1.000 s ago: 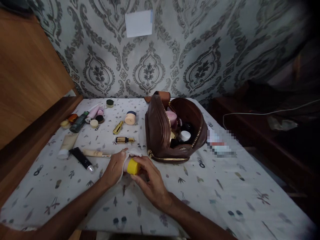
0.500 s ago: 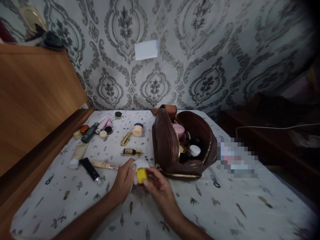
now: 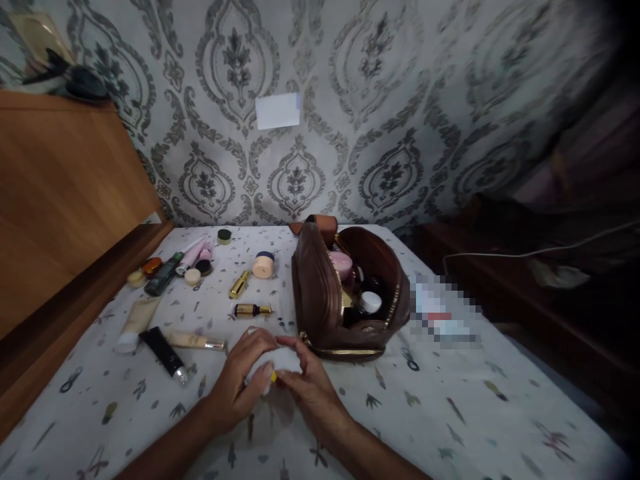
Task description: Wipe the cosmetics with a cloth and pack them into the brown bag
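In front of the brown zip bag (image 3: 315, 293), both my hands are closed around a soft white cloth or tissue (image 3: 286, 360). A small yellow item (image 3: 273, 377) peeks out of its folds; most of it is covered, so its kind does not show. My left hand (image 3: 243, 373) grips the white cloth from the left, thumb in front. From the right, my right hand (image 3: 316, 387) holds the cloth, its fingertips beside the yellow item. The bag gapes open, with a white-lidded jar (image 3: 371, 303) and a pink item (image 3: 341, 264) inside.
Left of my hands lie a black tube (image 3: 164, 355), a beige tube (image 3: 193, 340) and a cream tube (image 3: 136, 323). Behind them are a dark dropper bottle (image 3: 247, 310), a gold bottle (image 3: 239, 285), a peach jar (image 3: 263, 265) and a green bottle (image 3: 164, 275). A wooden cabinet (image 3: 60, 187) borders the left.
The white cloth now covers nearly all of the yellow item, which showed plainly before. My hands have come closer together around it. The whole view has shifted slightly.
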`<state>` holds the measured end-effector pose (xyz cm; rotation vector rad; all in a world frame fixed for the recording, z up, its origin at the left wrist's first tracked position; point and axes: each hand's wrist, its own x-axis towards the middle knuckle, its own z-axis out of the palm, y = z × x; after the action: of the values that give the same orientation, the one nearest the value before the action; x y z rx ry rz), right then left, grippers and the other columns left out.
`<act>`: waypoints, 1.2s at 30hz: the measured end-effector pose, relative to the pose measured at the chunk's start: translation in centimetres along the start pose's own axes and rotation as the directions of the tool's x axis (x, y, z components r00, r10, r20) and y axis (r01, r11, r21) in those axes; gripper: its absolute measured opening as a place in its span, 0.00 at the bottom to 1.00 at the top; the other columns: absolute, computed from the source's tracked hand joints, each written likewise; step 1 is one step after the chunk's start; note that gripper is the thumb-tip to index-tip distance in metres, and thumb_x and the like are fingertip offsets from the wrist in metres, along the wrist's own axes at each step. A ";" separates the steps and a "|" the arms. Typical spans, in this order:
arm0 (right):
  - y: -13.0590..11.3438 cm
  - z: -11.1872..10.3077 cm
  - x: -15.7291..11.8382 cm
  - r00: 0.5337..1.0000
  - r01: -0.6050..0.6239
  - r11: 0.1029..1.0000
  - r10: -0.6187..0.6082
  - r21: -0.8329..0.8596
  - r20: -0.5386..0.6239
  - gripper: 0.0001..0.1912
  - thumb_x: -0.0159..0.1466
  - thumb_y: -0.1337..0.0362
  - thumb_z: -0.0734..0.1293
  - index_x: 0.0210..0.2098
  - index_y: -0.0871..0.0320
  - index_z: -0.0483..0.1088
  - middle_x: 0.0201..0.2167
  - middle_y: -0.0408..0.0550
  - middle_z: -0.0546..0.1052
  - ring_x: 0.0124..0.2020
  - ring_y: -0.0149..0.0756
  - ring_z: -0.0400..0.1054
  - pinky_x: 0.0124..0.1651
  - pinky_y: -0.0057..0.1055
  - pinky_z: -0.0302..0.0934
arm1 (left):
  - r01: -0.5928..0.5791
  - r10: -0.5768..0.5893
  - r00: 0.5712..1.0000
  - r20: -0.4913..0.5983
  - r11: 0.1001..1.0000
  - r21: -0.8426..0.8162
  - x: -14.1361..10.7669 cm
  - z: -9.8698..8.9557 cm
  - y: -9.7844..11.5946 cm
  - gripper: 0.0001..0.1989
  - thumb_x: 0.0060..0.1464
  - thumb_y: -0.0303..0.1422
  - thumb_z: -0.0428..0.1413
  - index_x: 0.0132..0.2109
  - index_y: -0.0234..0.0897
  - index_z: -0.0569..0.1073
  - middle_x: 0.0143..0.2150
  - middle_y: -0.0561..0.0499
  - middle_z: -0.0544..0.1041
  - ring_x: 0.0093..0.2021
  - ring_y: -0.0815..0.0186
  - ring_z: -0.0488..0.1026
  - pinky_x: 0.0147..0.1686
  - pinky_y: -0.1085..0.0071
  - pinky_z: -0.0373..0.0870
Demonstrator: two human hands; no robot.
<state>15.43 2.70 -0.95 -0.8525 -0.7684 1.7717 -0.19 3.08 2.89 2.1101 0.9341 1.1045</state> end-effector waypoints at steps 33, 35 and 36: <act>-0.1 -0.2 0.3 0.971 0.125 0.991 -0.114 -0.043 0.209 0.48 0.41 0.57 0.84 0.57 0.47 0.61 0.43 0.42 0.76 0.39 0.33 0.71 0.47 0.32 0.65 | 0.558 -0.649 0.760 -0.032 0.677 -0.480 1.1 1.1 -1.3 0.29 0.52 0.59 0.54 0.46 0.39 0.75 0.44 0.48 0.81 0.45 0.58 0.75 0.45 0.67 0.70; -0.4 -0.1 0.1 0.968 0.181 0.980 -0.163 -0.083 0.191 0.42 0.44 0.57 0.83 0.54 0.48 0.62 0.43 0.43 0.76 0.41 0.34 0.71 0.46 0.32 0.66 | 0.578 -0.659 0.752 0.004 0.658 -0.482 0.9 1.2 -1.6 0.32 0.53 0.61 0.52 0.47 0.38 0.75 0.42 0.48 0.81 0.41 0.59 0.76 0.44 0.67 0.71; -0.5 0.0 0.0 0.968 0.193 0.976 -0.173 -0.098 0.184 0.40 0.46 0.57 0.82 0.53 0.48 0.63 0.44 0.44 0.77 0.42 0.35 0.71 0.46 0.32 0.66 | 0.600 -0.671 0.741 0.030 0.641 -0.478 0.8 1.1 -1.7 0.33 0.53 0.62 0.51 0.47 0.38 0.75 0.38 0.48 0.81 0.37 0.60 0.76 0.40 0.67 0.71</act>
<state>15.67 2.89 -0.57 -0.6822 -1.0400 1.6636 0.59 4.49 1.46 1.1560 1.2183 0.9731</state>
